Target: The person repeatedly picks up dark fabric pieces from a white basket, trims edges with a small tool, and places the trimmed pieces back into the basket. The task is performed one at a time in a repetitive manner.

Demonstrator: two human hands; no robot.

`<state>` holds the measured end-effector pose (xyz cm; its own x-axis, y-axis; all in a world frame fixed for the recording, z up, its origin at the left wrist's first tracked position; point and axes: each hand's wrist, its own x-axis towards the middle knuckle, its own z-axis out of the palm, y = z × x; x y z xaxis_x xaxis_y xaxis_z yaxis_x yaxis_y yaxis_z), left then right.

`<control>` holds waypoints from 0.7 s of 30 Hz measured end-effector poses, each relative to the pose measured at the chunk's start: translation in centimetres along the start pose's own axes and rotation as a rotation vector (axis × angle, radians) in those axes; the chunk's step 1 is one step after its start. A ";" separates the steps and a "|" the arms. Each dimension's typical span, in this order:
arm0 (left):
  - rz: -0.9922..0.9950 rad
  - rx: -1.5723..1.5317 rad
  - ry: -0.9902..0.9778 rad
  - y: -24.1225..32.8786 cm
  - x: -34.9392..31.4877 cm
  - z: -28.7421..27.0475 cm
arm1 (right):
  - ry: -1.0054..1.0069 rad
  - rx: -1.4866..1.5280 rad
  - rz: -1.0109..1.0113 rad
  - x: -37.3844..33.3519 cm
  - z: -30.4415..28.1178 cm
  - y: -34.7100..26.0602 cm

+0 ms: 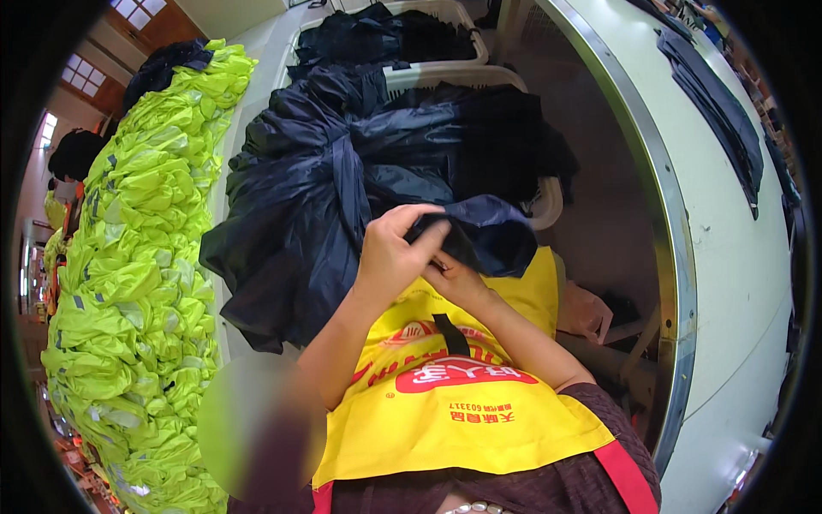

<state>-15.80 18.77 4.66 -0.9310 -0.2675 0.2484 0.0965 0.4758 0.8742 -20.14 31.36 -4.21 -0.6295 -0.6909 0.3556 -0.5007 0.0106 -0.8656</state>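
My left hand (398,248) is closed in a pinch on the edge of a dark navy fabric piece (505,236), thin and slightly shiny. Just below it, my right hand (455,278) grips the same fabric, its fingers partly hidden by the left hand and the cloth. Both hands are close together above my lap, over a yellow apron (479,420) with red straps. A short black strip (451,334) lies on the apron. Beyond my hands, a large gathered heap of dark navy garments (300,197) spreads out, its folds drawn together near the middle.
White plastic baskets (505,80) full of dark garments stand ahead. On the left rises a long, tall pile of neon-yellow garments (145,257). A pale table with a metal edge (664,206) curves along the right, with folded dark cloth (715,120) on it.
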 end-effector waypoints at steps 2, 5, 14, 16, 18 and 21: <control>-0.169 -0.228 0.085 -0.2 -0.2 0.6 | -0.063 0.110 0.075 -1.2 -0.5 -1.5; -0.205 -0.353 0.062 -1.4 -0.7 0.0 | -0.173 0.002 -0.170 -3.4 -3.5 -5.0; 0.026 -0.227 -0.150 -0.7 -1.4 -1.7 | -0.080 -0.226 0.064 0.4 -11.2 -5.7; -0.004 -0.199 0.129 -0.8 -1.0 -2.1 | -0.100 0.243 0.325 0.7 -10.9 -4.5; -0.011 -0.149 0.439 -1.2 -1.0 -3.1 | -0.139 0.316 0.410 0.4 -11.1 -4.7; 0.209 0.089 0.371 1.8 -1.5 -3.5 | -0.197 0.286 0.355 0.3 -10.3 -5.4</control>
<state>-12.96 17.10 7.29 -0.7037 -0.4331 0.5632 0.2233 0.6178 0.7540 -23.76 38.57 4.19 -0.5935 -0.8043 -0.0286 -0.0751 0.0907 -0.9930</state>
